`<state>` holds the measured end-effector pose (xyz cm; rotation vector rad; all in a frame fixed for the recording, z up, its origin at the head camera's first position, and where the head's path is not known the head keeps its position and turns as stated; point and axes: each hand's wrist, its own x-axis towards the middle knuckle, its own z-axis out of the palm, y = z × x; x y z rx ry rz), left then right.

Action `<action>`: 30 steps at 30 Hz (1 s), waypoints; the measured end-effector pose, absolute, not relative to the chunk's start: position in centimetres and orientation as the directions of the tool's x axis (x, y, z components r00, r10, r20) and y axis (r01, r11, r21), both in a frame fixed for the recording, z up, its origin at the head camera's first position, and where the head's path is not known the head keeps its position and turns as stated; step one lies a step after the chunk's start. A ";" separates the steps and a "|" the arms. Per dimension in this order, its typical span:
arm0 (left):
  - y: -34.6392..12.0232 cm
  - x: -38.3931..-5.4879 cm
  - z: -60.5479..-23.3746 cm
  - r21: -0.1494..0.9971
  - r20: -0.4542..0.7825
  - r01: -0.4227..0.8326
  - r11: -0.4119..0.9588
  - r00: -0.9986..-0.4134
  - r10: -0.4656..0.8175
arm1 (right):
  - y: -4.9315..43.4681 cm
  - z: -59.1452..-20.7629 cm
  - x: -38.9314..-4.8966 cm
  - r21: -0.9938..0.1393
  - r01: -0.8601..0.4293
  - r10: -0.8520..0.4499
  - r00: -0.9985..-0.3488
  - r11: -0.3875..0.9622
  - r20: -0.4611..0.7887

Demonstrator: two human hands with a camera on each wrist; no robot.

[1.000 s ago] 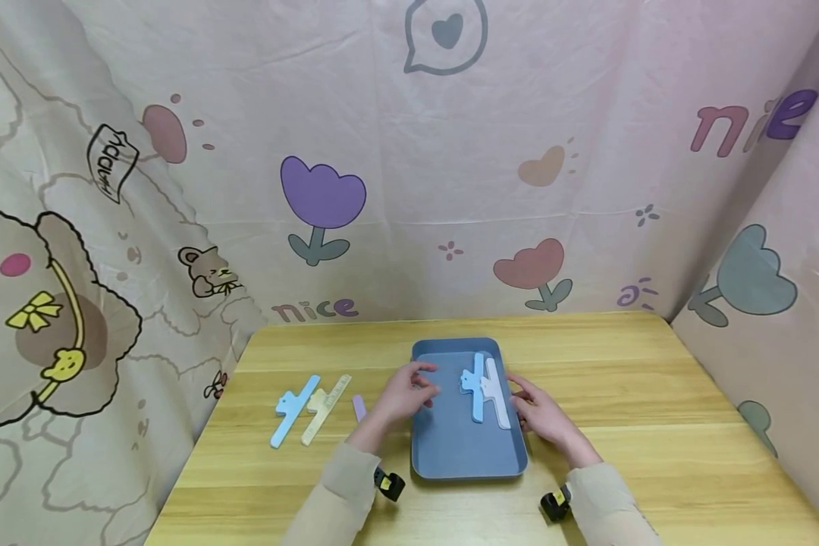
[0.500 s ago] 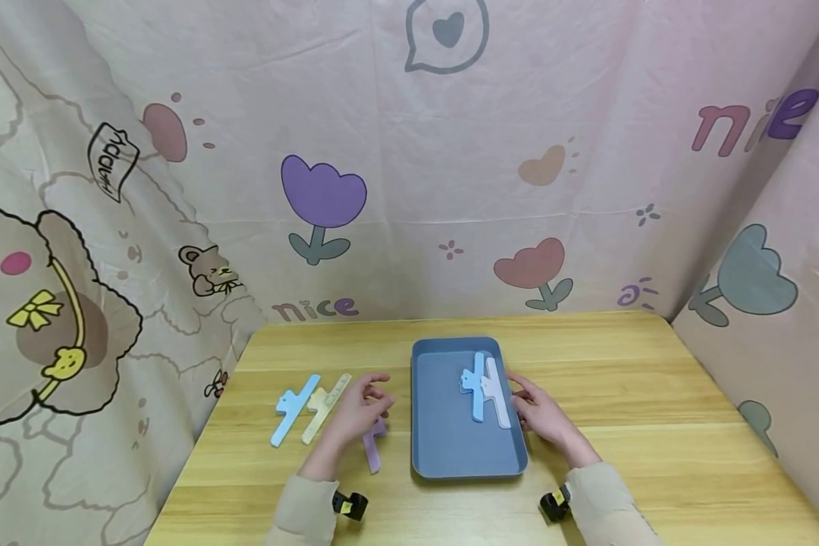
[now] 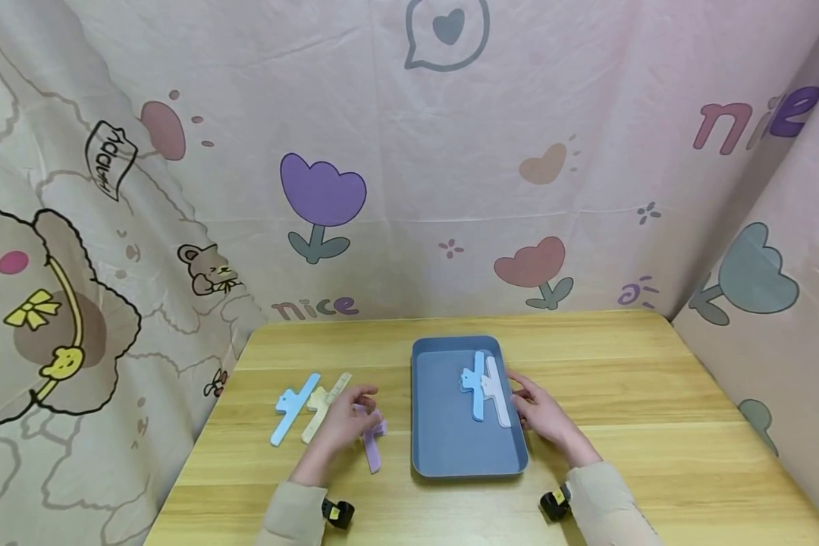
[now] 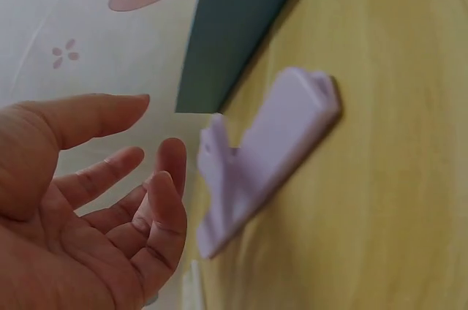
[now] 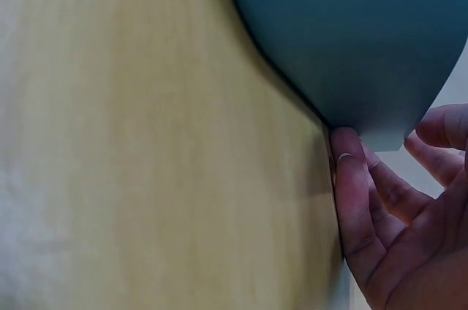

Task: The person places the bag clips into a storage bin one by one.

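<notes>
Over a purple clip [image 3: 371, 447] on the wooden table, my left hand [image 3: 344, 421] hovers with its fingers loosely bent. In the left wrist view the purple clip [image 4: 270, 156] lies just beyond the fingertips, with a gap between them. My right hand [image 3: 542, 413] holds the right edge of a blue-grey tray [image 3: 450, 455]. The right wrist view shows fingers against the outer wall of the tray [image 5: 351, 39] and the thumb by its rim. Inside the tray lie a blue clip [image 3: 478, 394] and a white clip [image 3: 498, 402], side by side.
Left of my left hand, a light blue clip [image 3: 296, 408] and a cream-yellow clip [image 3: 317, 415] lie slanted on the table [image 3: 621, 379]. A printed curtain [image 3: 409, 250] hangs behind the table and along both sides.
My left hand has moved left from over the tray's left edge to the purple clip, then lower toward it. My right hand stays at the tray, which has not moved.
</notes>
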<state>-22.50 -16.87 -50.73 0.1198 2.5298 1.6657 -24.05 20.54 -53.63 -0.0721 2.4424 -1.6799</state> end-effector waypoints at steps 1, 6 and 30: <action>-16.9 -22.6 -50.9 0.916 -0.053 0.003 0.402 -0.991 0.127 | 20.5 -53.7 -24.1 -0.930 0.061 -0.137 -0.983 0.362 -0.118; -16.9 -22.7 -51.7 0.906 -0.054 0.009 0.422 -0.989 0.136 | 20.4 -53.8 -24.1 -0.926 0.069 -0.131 -0.983 0.370 -0.126; -17.1 -23.5 -52.6 0.821 -0.002 0.087 0.564 -0.988 0.155 | 20.0 -51.6 -23.2 -0.929 0.066 -0.154 -0.980 0.363 -0.130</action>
